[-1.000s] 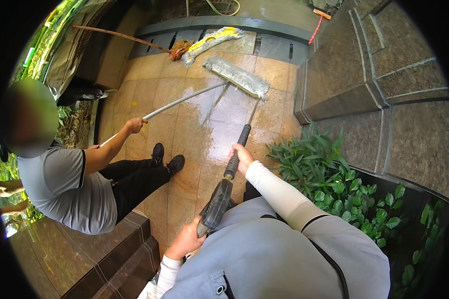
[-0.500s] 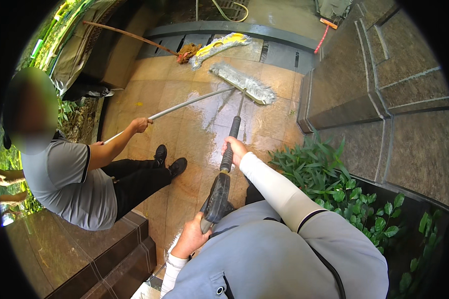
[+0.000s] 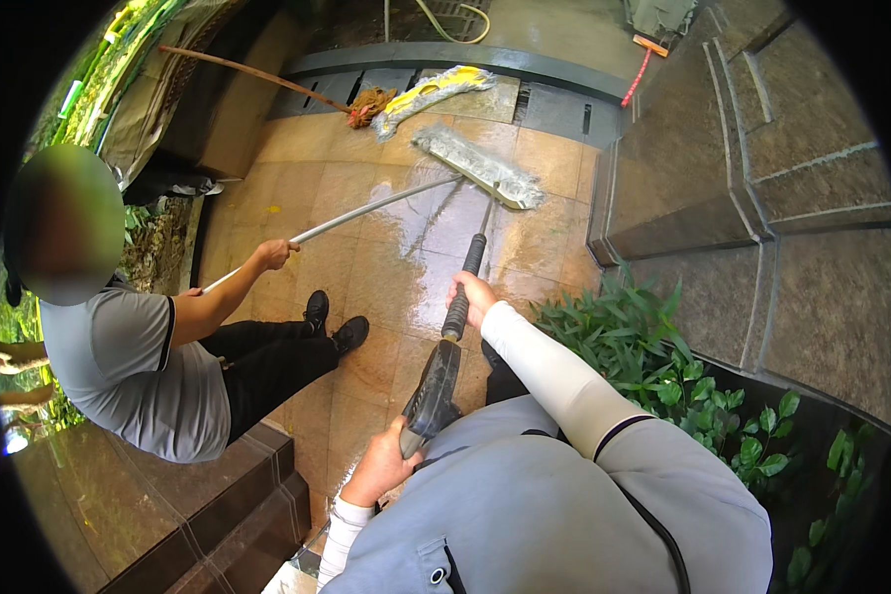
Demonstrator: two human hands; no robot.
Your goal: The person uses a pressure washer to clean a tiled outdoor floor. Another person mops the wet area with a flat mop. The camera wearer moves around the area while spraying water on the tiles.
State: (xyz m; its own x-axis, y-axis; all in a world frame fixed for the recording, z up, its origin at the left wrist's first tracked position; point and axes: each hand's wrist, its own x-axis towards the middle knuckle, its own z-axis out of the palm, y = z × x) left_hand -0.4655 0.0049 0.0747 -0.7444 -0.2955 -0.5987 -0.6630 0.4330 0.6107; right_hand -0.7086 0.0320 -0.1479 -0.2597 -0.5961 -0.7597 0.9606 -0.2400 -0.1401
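Note:
A black pressure washer gun [image 3: 433, 388] slants away from my body in both my hands. My left hand [image 3: 378, 466] is closed around its rear handle. Farther forward, my right hand [image 3: 476, 298] wraps the ribbed grip [image 3: 474, 257]. The thin lance points at a flat grey-white mop head [image 3: 475, 166] lying on the wet tiles; I cannot tell whether its tip touches the fibres. A long pale pole [image 3: 376, 204] runs from that mop head to the hands of a co-worker [image 3: 139, 366] on the left.
Behind the mop head lie a yellow-backed mop [image 3: 436, 94] and a brown string mop [image 3: 370, 106]. Leafy plants [image 3: 614, 337] and a stone wall [image 3: 693, 198] stand on the right. A stone ledge [image 3: 158, 485] is at lower left, a hose [image 3: 455, 38] beyond the kerb.
The lance has swung slightly to the right along the mop head, and my right hand has shifted right with it. The co-worker's mop stays nearly in place.

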